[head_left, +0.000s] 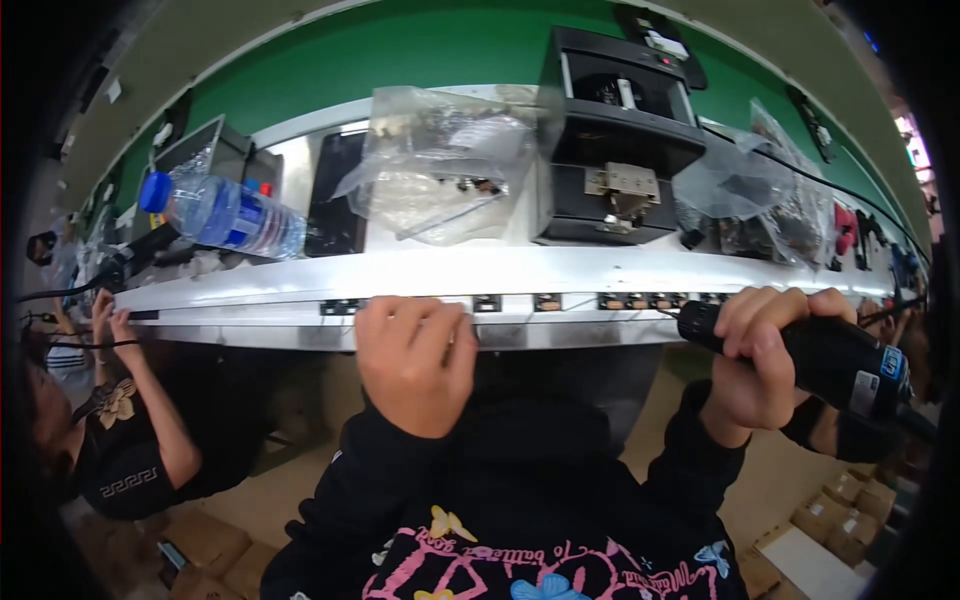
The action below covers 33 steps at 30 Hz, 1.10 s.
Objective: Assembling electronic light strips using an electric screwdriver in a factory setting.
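Observation:
My right hand (762, 345) is wrapped round a black electric screwdriver (835, 362), held sideways with its bit pointing left. The bit's tip is close to a row of small black parts with copper-coloured middles (635, 301), set along a white rail (575, 312); whether it touches one cannot be told. My left hand (415, 362) rests on the rail farther left, its fingers curled down and close together. What lies under those fingers is hidden. One small part (487, 303) sits just right of this hand, and another dark one (341, 307) just left of it.
Behind the rail stand a black machine with a metal fixture (625, 150), a clear plastic bag of small parts (440, 170) and a water bottle with a blue cap (235, 215). More bags (770, 200) lie right. Another person (125, 430) works at left; cardboard boxes (845, 515) lie below right.

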Tool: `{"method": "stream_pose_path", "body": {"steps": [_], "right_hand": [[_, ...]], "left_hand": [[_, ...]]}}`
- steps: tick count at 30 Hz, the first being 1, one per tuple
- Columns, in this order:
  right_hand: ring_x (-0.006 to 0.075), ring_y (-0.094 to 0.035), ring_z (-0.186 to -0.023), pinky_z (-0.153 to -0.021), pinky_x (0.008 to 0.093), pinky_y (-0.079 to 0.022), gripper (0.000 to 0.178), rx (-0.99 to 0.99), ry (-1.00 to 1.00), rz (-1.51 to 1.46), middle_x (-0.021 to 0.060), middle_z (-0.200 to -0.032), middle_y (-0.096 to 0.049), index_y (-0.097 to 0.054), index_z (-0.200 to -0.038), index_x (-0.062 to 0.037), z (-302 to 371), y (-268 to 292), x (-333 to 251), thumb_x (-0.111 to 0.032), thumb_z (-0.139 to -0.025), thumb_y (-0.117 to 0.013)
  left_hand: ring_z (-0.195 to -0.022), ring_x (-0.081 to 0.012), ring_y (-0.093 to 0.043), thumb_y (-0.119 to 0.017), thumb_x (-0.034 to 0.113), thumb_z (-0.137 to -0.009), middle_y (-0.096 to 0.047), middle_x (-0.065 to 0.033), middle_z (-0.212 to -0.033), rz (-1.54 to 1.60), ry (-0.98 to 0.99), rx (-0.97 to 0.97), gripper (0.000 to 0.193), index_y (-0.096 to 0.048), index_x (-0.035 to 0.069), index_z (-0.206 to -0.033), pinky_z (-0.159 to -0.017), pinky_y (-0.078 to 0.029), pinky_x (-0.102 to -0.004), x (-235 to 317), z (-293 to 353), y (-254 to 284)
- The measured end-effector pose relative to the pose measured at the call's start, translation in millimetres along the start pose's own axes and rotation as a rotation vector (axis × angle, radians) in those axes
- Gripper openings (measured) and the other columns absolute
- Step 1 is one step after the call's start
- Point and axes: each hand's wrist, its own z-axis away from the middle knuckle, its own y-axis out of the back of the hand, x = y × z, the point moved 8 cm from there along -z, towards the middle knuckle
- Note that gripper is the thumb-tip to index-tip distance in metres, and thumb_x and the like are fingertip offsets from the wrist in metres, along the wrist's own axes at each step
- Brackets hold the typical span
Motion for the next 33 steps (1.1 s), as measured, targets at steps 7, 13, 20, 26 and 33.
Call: {"method": "stream_pose_path", "body": {"steps": [7,13,20,26,33], "right_hand": [[0.0185,-0.047,-0.048,-0.052,0.0351,-0.048,0.049,-0.003,-0.029,-0.056,0.0088,-0.062,-0.050,-0.040,-0.124,-0.0011,3.4,-6.3,19.4,0.001,-0.080,-0.062],[0.0170,-0.046,-0.052,-0.056,0.0335,-0.045,0.046,-0.053,-0.031,-0.050,0.0075,-0.065,-0.046,-0.039,-0.125,-0.0012,7.0,-15.1,22.6,0.000,-0.083,-0.059],[0.0163,-0.045,-0.052,-0.056,0.0339,-0.045,0.046,-0.047,-0.012,-0.047,0.0075,-0.066,-0.046,-0.038,-0.125,-0.0012,8.4,-15.0,13.3,0.001,-0.084,-0.057],[0.0162,-0.045,-0.052,-0.057,0.0341,-0.045,0.045,-0.008,-0.040,-0.019,0.0072,-0.066,-0.046,-0.038,-0.125,-0.0014,10.1,1.9,16.0,0.000,-0.084,-0.056],[0.0167,-0.045,-0.053,-0.057,0.0347,-0.045,0.046,-0.003,-0.061,-0.034,0.0072,-0.066,-0.046,-0.039,-0.125,-0.0011,14.1,6.1,25.6,0.000,-0.084,-0.057]], "left_hand": [[-0.084,-0.0285,-0.058,-0.075,-0.001,-0.072,-0.067,-0.0081,-0.086,-0.155,0.154,0.057,0.015,-0.072,0.001,-0.087,-0.075,-0.046,-0.0401,-40.4,7.3,36.2],[-0.083,-0.0335,-0.064,-0.066,0.004,-0.081,-0.067,-0.0123,-0.083,-0.092,-0.083,-0.218,0.006,-0.069,0.003,-0.087,-0.073,-0.051,-0.0436,-41.8,-59.1,-1.1],[-0.093,-0.0387,-0.071,-0.059,0.011,-0.087,-0.071,-0.0214,-0.095,-0.416,-0.086,-0.630,0.017,-0.073,0.004,-0.096,-0.081,-0.059,-0.0457,-63.7,-112.3,-105.8],[-0.092,-0.0392,-0.070,-0.061,0.007,-0.083,-0.071,-0.0207,-0.097,-0.474,-0.108,-0.737,0.017,-0.072,0.002,-0.095,-0.082,-0.058,-0.0461,-70.8,-104.2,-102.5],[-0.064,-0.0285,-0.066,-0.063,-0.007,-0.076,-0.068,-0.0144,-0.081,0.279,-0.056,-0.415,0.017,-0.070,-0.001,-0.089,-0.058,-0.051,-0.0338,-21.3,-58.6,-6.0]]}}
